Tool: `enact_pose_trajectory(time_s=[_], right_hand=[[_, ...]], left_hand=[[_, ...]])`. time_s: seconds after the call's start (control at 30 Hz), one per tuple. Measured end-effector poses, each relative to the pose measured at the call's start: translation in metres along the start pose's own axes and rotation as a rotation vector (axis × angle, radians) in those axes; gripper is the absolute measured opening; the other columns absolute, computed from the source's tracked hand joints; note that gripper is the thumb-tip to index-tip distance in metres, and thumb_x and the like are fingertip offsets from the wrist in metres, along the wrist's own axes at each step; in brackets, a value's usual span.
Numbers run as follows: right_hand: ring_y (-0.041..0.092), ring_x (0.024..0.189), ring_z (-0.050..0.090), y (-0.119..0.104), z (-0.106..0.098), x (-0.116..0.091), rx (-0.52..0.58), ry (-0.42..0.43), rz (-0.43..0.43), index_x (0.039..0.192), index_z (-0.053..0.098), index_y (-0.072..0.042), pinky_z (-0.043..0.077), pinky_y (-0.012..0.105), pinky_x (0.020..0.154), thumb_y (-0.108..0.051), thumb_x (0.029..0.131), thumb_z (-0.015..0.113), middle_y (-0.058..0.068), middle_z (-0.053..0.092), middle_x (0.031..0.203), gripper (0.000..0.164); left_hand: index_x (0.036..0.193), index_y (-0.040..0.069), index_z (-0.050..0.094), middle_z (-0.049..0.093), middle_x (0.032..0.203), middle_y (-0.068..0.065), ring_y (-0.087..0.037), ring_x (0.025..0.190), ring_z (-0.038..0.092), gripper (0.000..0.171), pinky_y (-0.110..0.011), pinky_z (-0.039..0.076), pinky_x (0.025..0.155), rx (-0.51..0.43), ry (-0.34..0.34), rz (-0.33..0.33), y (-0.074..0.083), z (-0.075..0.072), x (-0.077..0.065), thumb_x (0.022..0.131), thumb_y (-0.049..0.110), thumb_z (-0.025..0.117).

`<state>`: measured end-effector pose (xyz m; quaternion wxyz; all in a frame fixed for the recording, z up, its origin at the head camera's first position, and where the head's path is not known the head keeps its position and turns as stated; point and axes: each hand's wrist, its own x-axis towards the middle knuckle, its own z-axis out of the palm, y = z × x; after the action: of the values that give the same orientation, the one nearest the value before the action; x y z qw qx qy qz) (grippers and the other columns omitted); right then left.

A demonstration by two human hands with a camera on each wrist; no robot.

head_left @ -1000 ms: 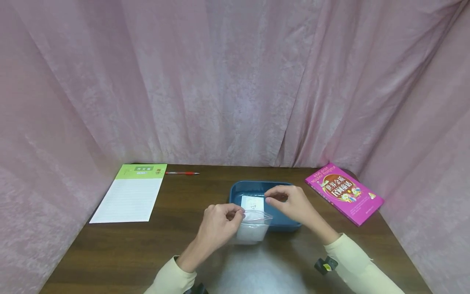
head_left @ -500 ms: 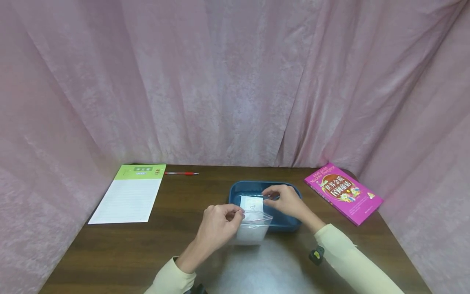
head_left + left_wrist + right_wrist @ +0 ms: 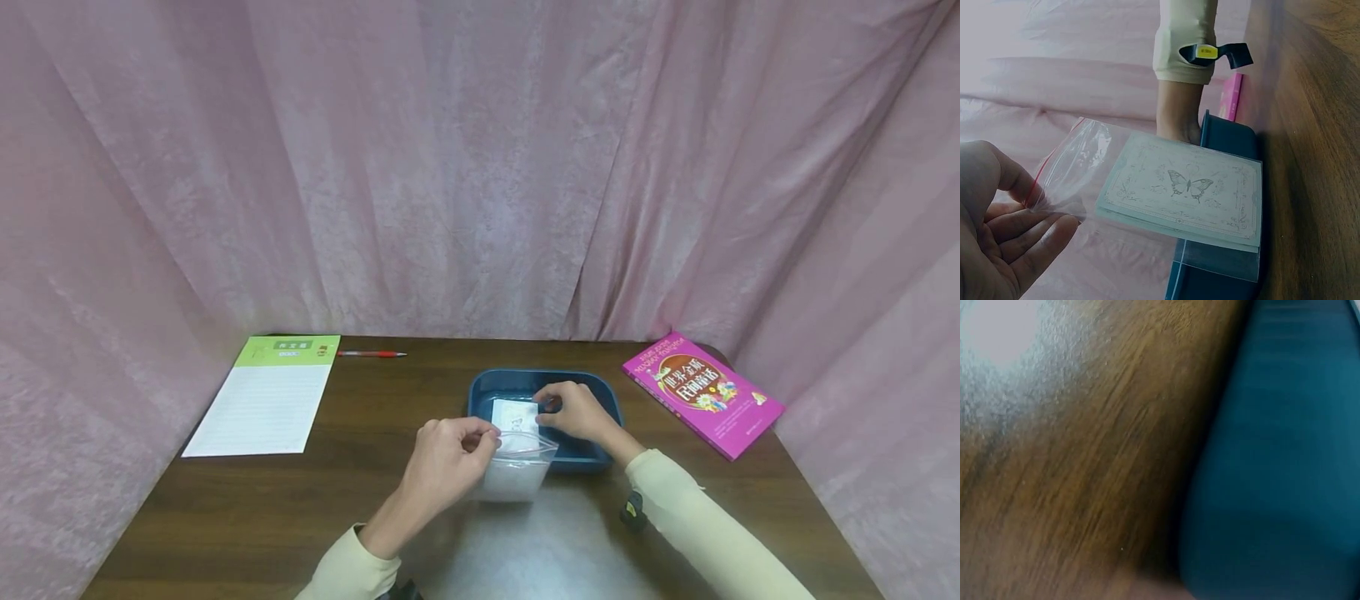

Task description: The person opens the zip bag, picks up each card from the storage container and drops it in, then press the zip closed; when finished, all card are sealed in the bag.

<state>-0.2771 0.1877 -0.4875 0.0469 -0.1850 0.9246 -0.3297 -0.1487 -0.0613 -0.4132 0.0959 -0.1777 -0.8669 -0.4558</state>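
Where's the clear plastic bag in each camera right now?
Head: below centre, slightly right; the bag, pinched by the left hand, overlaps the blue tray.
Left wrist: across the middle, a butterfly card inside.
Right wrist: not in it.
Shared landmark: the blue tray, in all three.

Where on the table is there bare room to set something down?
The table is bare between the notepad and the left hand, and between the book and the right sleeve. It is crowded at the tray, with the bag and right hand there.
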Motion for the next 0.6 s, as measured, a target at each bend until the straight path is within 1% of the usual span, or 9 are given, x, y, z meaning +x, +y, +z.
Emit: enact_pose_trajectory(time_s=[0.23, 0.43, 0.6], right_hand=[[0.024, 0.1, 0.072, 0.0033, 0.0015, 0.0052, -0.016, -0.028, 0.019, 0.112, 0.076, -0.012, 0.06, 0.041, 0.083, -0.013, 0.084, 0.083, 0.007, 0.075, 0.115, 0.029], [0.023, 0.099, 0.071, 0.0028, 0.0032, 0.0077, -0.034, -0.036, 0.019, 0.112, 0.076, -0.011, 0.059, 0.041, 0.084, -0.015, 0.082, 0.086, 0.007, 0.075, 0.115, 0.031], [0.025, 0.102, 0.07, 0.0023, 0.0056, 0.01, -0.042, -0.06, 0.037, 0.114, 0.076, -0.012, 0.059, 0.042, 0.087, -0.019, 0.081, 0.087, 0.008, 0.073, 0.119, 0.036]], left_hand=[[0.095, 0.006, 0.08, 0.078, 0.083, 0.0, -0.003, 0.072, 0.07, 0.016, -0.02, 0.057, 0.068, 0.001, 0.0, 0.008, -0.0005, -0.0004, 0.0001, 0.095, 0.013, 0.066], [0.095, 0.006, 0.08, 0.078, 0.084, 0.0, -0.005, 0.075, 0.072, 0.016, -0.021, 0.057, 0.07, 0.003, -0.004, 0.004, -0.0009, -0.0005, 0.0, 0.096, 0.014, 0.066], [0.096, 0.006, 0.08, 0.078, 0.085, -0.001, -0.006, 0.076, 0.072, 0.017, -0.022, 0.058, 0.071, 0.0, -0.012, -0.003, -0.0013, -0.0006, -0.0006, 0.096, 0.014, 0.066]])
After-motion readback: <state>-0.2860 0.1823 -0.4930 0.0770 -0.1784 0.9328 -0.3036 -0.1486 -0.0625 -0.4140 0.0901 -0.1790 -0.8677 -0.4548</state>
